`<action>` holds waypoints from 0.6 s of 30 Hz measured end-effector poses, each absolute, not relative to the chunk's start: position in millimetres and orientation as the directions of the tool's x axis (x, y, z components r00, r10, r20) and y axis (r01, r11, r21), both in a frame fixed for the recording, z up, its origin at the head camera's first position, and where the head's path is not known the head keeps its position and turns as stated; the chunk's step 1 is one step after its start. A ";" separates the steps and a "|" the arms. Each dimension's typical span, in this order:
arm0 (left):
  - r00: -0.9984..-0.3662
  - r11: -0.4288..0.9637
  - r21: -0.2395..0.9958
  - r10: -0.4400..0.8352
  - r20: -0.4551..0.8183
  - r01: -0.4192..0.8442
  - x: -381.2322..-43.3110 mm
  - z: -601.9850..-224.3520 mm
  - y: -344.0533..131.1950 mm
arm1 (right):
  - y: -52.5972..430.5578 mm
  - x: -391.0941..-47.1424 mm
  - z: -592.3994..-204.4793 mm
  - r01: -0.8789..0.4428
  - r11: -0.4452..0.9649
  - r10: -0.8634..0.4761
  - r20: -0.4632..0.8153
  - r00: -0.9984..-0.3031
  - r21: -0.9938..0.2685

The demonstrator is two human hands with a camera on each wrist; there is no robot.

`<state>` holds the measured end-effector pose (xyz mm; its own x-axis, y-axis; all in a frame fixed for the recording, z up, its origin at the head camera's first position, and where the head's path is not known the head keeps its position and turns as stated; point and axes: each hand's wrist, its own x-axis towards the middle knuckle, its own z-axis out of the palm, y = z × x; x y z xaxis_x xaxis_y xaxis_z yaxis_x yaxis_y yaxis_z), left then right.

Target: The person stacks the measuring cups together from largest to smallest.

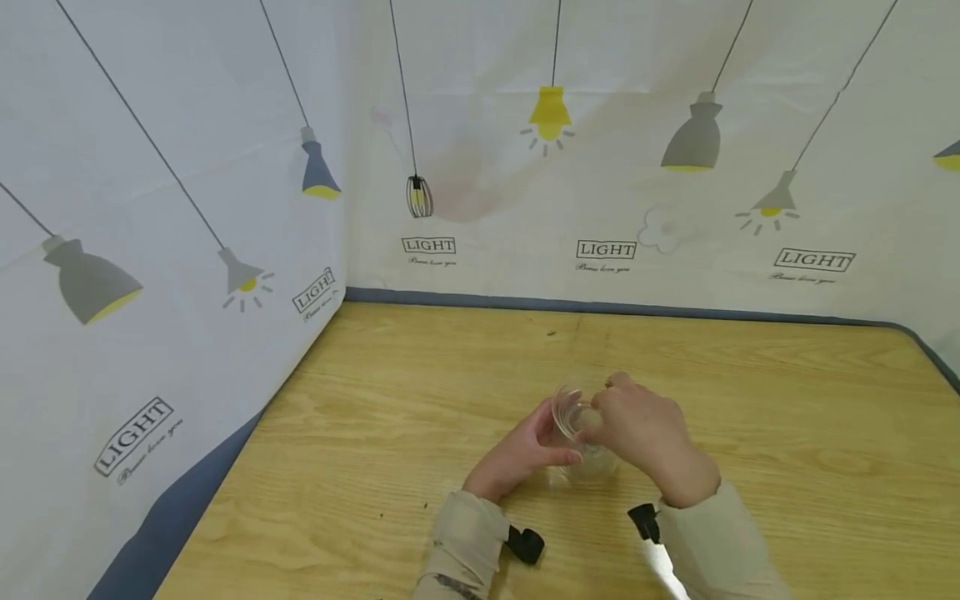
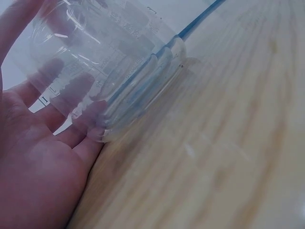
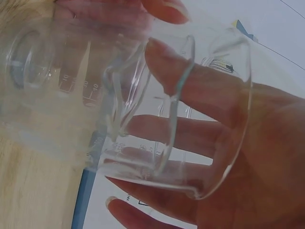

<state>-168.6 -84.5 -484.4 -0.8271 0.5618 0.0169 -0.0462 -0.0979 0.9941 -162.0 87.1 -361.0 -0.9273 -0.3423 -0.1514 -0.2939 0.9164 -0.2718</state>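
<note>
A nested set of clear glass beakers (image 1: pixel 588 465) stands on the wooden table, the inner ones seen through the outer wall. My left hand (image 1: pixel 525 450) grips the outermost beaker from the left, its fingers (image 2: pixel 71 90) behind the glass and its thumb on the near side. From the right, my right hand (image 1: pixel 648 425) reaches to the mouth. Its thumb and fingers pinch an inner beaker (image 3: pixel 178 90) near the rim, as the right wrist view shows. Graduation marks show on the beakers' walls (image 3: pixel 76 90). How many beakers are nested is hard to tell.
The wooden table (image 1: pixel 360 400) has a few small dark specks. White sheeting (image 1: pixel 487 192) printed with lamps and the word LIGHT hangs behind and at the left, with a blue lower border (image 1: pixel 600 307). Black straps (image 1: pixel 527 546) sit at both wrists.
</note>
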 end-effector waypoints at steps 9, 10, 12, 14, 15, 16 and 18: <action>-0.842 -0.058 0.998 0.539 -0.001 -0.039 -170.9 -486.0 -84.6 | 93.1 -162.1 -361.4 -0.304 0.904 -0.348 -0.105 -0.932 -0.301; -0.844 -0.057 0.998 0.536 0.006 -0.029 -171.4 -486.7 -84.7 | 94.3 -162.0 -361.5 -0.309 0.901 -0.350 -0.089 -0.932 -0.306; -0.852 -0.056 0.998 0.524 0.013 -0.019 -171.1 -484.4 -85.0 | 98.0 -162.7 -361.8 -0.336 0.886 -0.363 -0.027 -0.931 -0.319; -0.868 -0.028 1.000 0.497 0.013 -0.001 -169.7 -484.2 -87.1 | 102.1 -163.4 -362.8 -0.378 0.867 -0.380 0.060 -0.923 -0.325; -0.876 -0.008 1.000 0.482 0.013 0.010 -169.1 -484.4 -88.5 | 104.7 -163.9 -364.0 -0.402 0.857 -0.387 0.111 -0.915 -0.324; -0.884 0.009 1.000 0.468 0.010 0.016 -168.1 -484.4 -90.5 | 107.7 -164.4 -365.6 -0.425 0.847 -0.394 0.160 -0.905 -0.320; -0.896 0.041 0.999 0.444 0.001 0.021 -166.9 -487.2 -96.2 | 114.7 -165.9 -370.3 -0.474 0.826 -0.409 0.253 -0.877 -0.306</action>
